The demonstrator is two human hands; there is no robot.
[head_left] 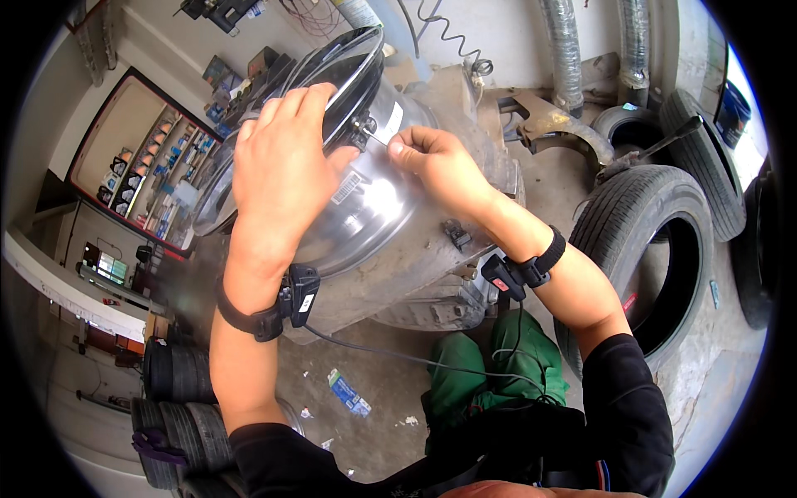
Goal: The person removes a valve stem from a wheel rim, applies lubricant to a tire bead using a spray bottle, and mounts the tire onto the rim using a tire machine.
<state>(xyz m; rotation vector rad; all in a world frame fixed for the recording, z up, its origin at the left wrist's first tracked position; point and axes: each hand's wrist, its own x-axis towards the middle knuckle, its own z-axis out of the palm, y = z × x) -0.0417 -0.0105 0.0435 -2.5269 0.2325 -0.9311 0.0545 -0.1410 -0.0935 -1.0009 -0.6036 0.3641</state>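
A silver metal wheel rim (365,224) with a black outer lip lies tilted on a worn machine platform (349,295). My left hand (286,166) grips the upper left part of the rim, fingers curled over the lip and thumb near a small dark fitting (364,129). My right hand (436,166) pinches a thin metal piece (378,139) at that fitting, with fingertips close together. What lies under my left palm is hidden. A small black object (457,235) sits on the platform below my right hand. Both wrists wear black strapped devices with cables.
Tyres (594,249) lean and lie at the right, beside a metal arm (564,133). More tyres (174,432) are stacked at lower left. Wrapped pipes (563,58) run down the back wall. A framed shelf opening (137,158) is at left. Litter (349,392) is on the floor.
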